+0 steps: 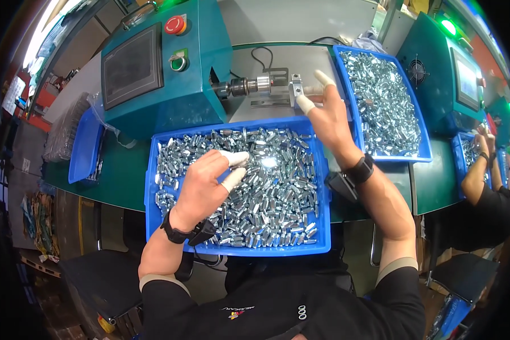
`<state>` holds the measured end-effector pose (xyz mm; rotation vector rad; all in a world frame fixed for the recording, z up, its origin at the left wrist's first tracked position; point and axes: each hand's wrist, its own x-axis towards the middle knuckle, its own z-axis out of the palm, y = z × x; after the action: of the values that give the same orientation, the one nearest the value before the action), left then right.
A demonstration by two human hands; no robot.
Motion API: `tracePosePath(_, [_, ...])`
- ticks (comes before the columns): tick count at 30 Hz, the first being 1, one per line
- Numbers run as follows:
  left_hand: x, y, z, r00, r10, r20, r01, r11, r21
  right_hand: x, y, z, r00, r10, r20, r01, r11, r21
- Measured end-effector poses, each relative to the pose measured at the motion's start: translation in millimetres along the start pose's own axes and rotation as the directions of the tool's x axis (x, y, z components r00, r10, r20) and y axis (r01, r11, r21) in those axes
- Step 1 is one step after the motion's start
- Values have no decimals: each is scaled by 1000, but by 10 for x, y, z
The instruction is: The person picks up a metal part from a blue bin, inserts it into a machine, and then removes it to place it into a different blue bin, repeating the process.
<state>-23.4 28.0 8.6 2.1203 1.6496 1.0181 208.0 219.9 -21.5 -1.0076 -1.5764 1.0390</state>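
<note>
My left hand (201, 184) is over a blue tray (153, 226) heaped with small shiny metal fittings (266, 204). White covers sheathe its thumb and forefinger tips, which stand a little apart just above the fittings; I see nothing held between them. Farther off to the right, my right hand (331, 116) has its thumb and fingers spread, also with pale fingertip covers. Its thumb is close beside a small metal block (296, 89) on the machine's bed. Facing that block is a round metal chuck (260, 84) that sticks out of a green machine (207, 68).
A second blue tray of metal fittings (382, 107) lies at the right. The machine carries a dark screen (133, 65) and a red push button (175, 25). Another green machine (436, 68) stands farther right, where another person's arms (479, 170) reach toward a blue tray.
</note>
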Motion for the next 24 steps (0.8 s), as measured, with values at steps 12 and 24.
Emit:
tracePosePath(12, [16, -116, 151, 1000, -20, 25, 19, 999, 38, 687, -329, 117, 972, -129, 196, 235, 546, -804])
tracePosePath(24, [-25, -256, 316, 993, 10, 118, -24, 993, 117, 535, -130, -1150, 984, -176, -30, 49, 429, -902])
